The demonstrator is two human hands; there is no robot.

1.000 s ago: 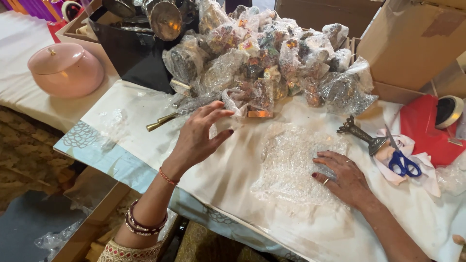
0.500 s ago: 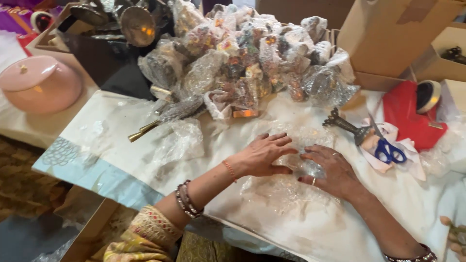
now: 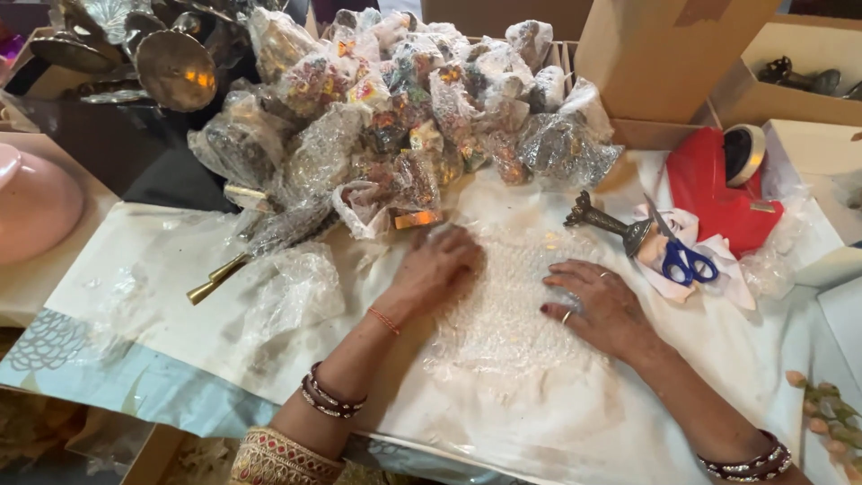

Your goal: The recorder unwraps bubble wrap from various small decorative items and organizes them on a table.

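Note:
A sheet of clear bubble wrap (image 3: 512, 305) lies flat on the white cloth in front of me. My left hand (image 3: 435, 269) presses palm down on its left part, fingers spread. My right hand (image 3: 597, 305) lies flat on its right edge, fingers apart, rings on two fingers. Neither hand grips anything. Just beyond the sheet rises a heap of bubble-wrapped ornaments (image 3: 413, 99).
A brass stand (image 3: 603, 220) and blue-handled scissors (image 3: 682, 260) lie to the right, by a red tape dispenser (image 3: 718, 189). Cardboard boxes (image 3: 664, 63) stand at the back right. A crumpled piece of wrap (image 3: 292, 287), a brass rod (image 3: 215, 277), metal cups (image 3: 171, 63) and a pink pot (image 3: 31, 202) sit left.
My left hand came from the heap down onto the bubble wrap beside my right hand, then slid toward its far left part. The view shifted right.

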